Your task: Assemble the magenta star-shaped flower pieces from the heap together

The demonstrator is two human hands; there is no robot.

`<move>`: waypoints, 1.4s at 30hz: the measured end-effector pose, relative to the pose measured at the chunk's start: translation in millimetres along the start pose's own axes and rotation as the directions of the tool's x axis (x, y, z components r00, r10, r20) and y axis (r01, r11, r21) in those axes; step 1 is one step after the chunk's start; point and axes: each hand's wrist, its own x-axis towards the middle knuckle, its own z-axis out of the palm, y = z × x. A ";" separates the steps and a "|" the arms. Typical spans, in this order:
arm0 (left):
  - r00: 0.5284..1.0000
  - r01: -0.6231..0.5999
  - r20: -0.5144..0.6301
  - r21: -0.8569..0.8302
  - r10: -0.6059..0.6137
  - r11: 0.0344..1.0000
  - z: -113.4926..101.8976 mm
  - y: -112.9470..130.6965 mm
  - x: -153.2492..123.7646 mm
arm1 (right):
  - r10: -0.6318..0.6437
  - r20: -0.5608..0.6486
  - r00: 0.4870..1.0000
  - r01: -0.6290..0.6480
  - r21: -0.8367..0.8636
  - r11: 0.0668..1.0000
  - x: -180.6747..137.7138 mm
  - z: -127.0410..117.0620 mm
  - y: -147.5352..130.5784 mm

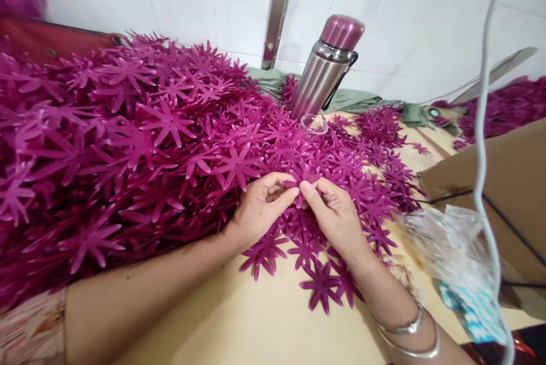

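Observation:
Between both hands is a magenta artificial flower piece (305, 174) with several narrow petals, held just above the pile. My left hand (263, 201) pinches its left side between thumb and fingers. On its right side, the thumb and fingers of my right hand (335, 211) are closed in a pinch too. A large heap of like magenta flower pieces (166, 120) spreads to the left and behind the hands. Loose flower pieces (321, 285) lie on the pale yellow tabletop (239, 319) in front, below the right hand.
A steel flask (318, 69) with a purple lid stands behind the heap, beside a clear ring (314, 124). At right are a cardboard box (490, 183), a clear plastic bag (447, 240) and a hanging white cable (481, 143). A tiled wall (179, 1) closes off the back.

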 end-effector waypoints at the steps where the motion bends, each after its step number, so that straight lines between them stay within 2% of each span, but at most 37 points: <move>1: 1.000 0.007 0.004 0.004 -0.007 1.000 -0.5 0.7 0.0 | -0.013 0.001 1.000 0.013 0.006 1.000 0.3 0.4 -0.4; 5: 0.999 0.035 0.024 -0.043 -0.034 0.998 -2.1 2.5 0.2 | -0.023 -0.049 0.999 0.029 0.133 0.991 3.3 1.1 1.6; 8: 0.998 0.061 0.037 -0.066 -0.059 0.996 -2.1 0.2 0.2 | -0.009 -0.007 1.000 0.010 0.179 0.984 5.4 0.9 6.3; 10: 0.998 0.056 0.010 -0.077 -0.055 0.995 -1.8 -2.3 0.2 | -0.019 0.019 1.000 0.015 0.187 0.982 6.1 0.9 9.5; 12: 0.999 0.031 -0.041 -0.074 -0.034 0.997 -1.3 -4.1 0.4 | -0.032 -0.013 0.999 0.034 0.199 0.979 6.3 1.1 11.6; 14: 0.998 0.010 -0.062 -0.027 -0.012 1.000 -0.6 -4.0 0.3 | -0.016 -0.055 0.998 0.027 0.205 0.978 6.5 1.0 11.9; 18: 0.999 -0.007 -0.033 0.127 0.011 0.992 0.8 1.0 -2.4 | 0.057 -0.068 0.996 -0.042 0.206 0.978 7.5 -0.2 9.4; 21: 0.999 0.036 -0.029 0.205 -0.031 0.978 0.6 5.7 -5.4 | 0.090 -0.076 0.993 -0.071 0.231 0.970 8.1 -2.0 7.4; 24: 0.996 0.086 -0.020 0.250 -0.083 0.964 -1.5 9.4 -6.9 | 0.124 -0.043 0.991 -0.109 0.256 0.960 8.0 -3.9 5.0; 27: 0.999 0.025 0.026 0.297 -0.035 0.955 -4.9 11.5 -6.9 | 0.152 0.019 0.988 -0.151 0.281 0.948 7.1 -4.7 1.6; 30: 0.997 -0.069 0.066 0.330 0.050 0.942 -8.1 11.2 -6.5 | 0.138 0.057 0.989 -0.148 0.259 0.954 5.4 -3.8 -1.1; 34: 0.989 -0.147 0.048 0.316 0.139 0.937 -9.0 8.9 -5.3 | 0.072 0.093 0.993 -0.090 0.200 0.976 4.3 -1.1 -2.0; 37: 0.992 -0.123 0.014 0.272 0.124 0.955 -8.1 7.9 -3.9 | 0.041 0.106 0.993 -0.056 0.141 0.988 5.8 0.9 -2.5; 42: 1.000 0.001 -0.016 0.176 0.002 0.984 -8.9 5.6 -3.0 | 0.057 0.122 0.991 -0.059 0.010 0.998 10.3 4.6 -7.3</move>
